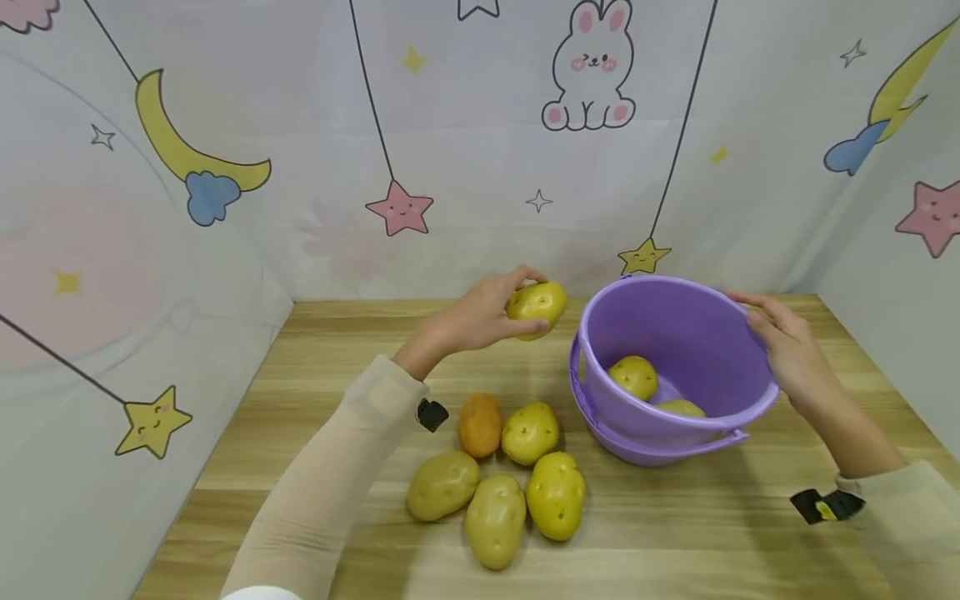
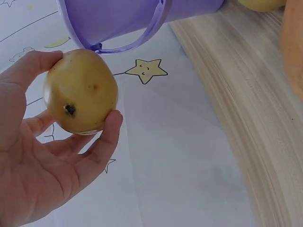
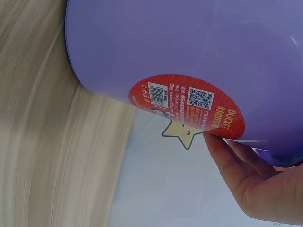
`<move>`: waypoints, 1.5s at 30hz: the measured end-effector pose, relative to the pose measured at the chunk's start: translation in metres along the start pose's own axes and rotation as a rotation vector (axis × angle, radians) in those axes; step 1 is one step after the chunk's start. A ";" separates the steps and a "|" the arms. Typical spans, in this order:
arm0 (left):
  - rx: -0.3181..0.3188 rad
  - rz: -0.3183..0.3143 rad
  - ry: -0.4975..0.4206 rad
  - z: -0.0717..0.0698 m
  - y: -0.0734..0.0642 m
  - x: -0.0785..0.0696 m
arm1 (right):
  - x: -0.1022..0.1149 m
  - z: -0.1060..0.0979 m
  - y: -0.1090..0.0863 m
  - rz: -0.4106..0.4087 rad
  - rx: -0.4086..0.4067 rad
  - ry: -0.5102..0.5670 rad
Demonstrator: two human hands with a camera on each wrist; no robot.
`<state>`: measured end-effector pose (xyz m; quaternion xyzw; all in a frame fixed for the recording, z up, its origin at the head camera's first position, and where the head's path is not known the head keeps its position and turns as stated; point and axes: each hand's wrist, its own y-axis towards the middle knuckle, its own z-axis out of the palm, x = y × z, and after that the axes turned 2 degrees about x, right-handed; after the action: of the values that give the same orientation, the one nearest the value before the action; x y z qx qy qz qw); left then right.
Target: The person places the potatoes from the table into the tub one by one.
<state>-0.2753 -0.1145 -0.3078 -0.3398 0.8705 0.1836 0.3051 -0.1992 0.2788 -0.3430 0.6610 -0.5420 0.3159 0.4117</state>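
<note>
My left hand [image 1: 487,312] holds a yellow potato [image 1: 542,307] between thumb and fingers, above the table and just left of the purple bucket [image 1: 675,429]. In the left wrist view that potato [image 2: 81,92] shows a dark spot on its skin. The right hand [image 1: 791,350] grips the bucket's right rim, and the bucket leans toward me. Two potatoes are visible inside, one potato [image 1: 633,377] at the left and another potato [image 1: 681,408] partly hidden by the near wall. In the right wrist view, the fingers [image 3: 222,153] touch the outside wall beside a red label [image 3: 189,101].
Several potatoes lie grouped on the wooden table [image 1: 315,367] in front of the bucket, among them a yellow potato [image 1: 556,497] and a paler potato [image 1: 495,522]. An orange-brown oval item [image 1: 480,425] lies with them. A printed white curtain [image 1: 465,142] surrounds the table's back and sides.
</note>
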 end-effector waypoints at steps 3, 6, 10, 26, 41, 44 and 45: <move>-0.028 0.016 -0.009 0.001 0.000 -0.002 | 0.000 0.000 -0.001 -0.002 -0.001 0.010; -0.052 0.038 -0.018 0.001 0.000 -0.005 | 0.000 0.000 0.000 -0.010 0.001 0.000; -0.081 0.057 -0.015 0.003 0.002 -0.011 | 0.000 0.000 0.000 -0.013 -0.001 -0.019; -0.147 0.137 -0.015 0.014 0.013 -0.031 | -0.002 -0.001 0.000 -0.002 -0.014 0.001; -0.117 0.192 -0.049 0.028 0.028 -0.048 | -0.002 -0.001 0.000 0.001 -0.010 -0.007; -0.097 0.208 -0.041 0.031 0.031 -0.053 | -0.003 -0.001 0.000 0.006 -0.007 -0.022; -0.089 0.216 -0.039 0.033 0.032 -0.054 | -0.003 -0.001 0.000 0.006 -0.008 -0.027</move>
<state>-0.2530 -0.0493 -0.2932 -0.2538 0.8868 0.2607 0.2851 -0.1994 0.2809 -0.3452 0.6621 -0.5505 0.3062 0.4060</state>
